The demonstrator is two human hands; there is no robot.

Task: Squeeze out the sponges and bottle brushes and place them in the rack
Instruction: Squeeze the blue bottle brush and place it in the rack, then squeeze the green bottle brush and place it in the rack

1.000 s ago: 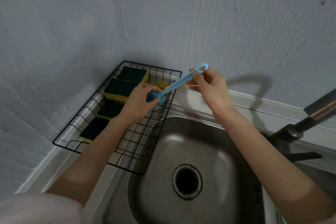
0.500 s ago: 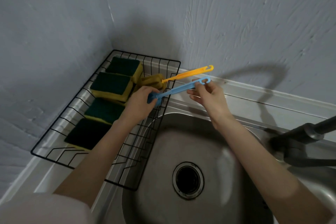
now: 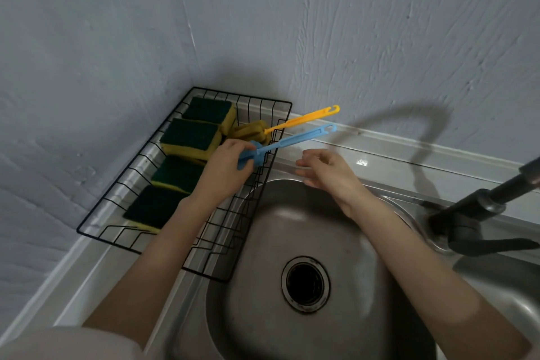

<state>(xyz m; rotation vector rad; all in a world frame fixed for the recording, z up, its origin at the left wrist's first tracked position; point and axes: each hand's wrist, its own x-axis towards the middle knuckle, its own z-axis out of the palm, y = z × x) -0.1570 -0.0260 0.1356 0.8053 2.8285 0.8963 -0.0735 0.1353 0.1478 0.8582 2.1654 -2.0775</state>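
The head view looked down on a black wire rack (image 3: 122,207) in the corner, four green-topped sponges (image 3: 191,137) lying in a row inside it. The left hand (image 3: 225,172) gripped the blue bottle brush (image 3: 289,140) at its foam head over the rack, beside a yellow bottle brush (image 3: 304,120) resting across the rim. The right hand (image 3: 327,169) hung empty, fingers spread, above the steel sink (image 3: 263,286).
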